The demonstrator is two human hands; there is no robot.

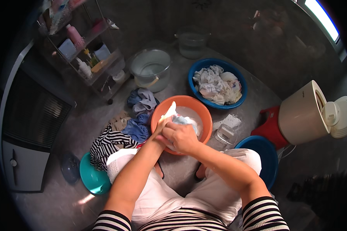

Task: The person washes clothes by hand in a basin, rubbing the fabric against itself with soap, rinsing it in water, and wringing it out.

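Observation:
An orange plastic basin (207, 115) with whitish, soapy-looking water stands on the floor between my knees. Over its near left part my two hands are pressed together around a small light cloth (180, 119) with pale blue and red patches. My right hand (179, 137) has its fingers curled and overlaps the other hand. Sunlit, my left hand (164, 119) reaches forward over the basin with fingers extended against the cloth; its palm is partly hidden. A clear plastic dish with a soap bar (226, 132) lies right of the basin, beside spilled white powder (231, 121).
Behind are a blue basin (241, 102) of pale laundry and a clear bucket (162, 82). Dark and striped clothes (110, 141) lie left, touching a teal basin (95, 180). Right stand another blue basin (270, 161) and a beige-and-red machine (299, 115). A shelf rack (95, 78) holds bottles.

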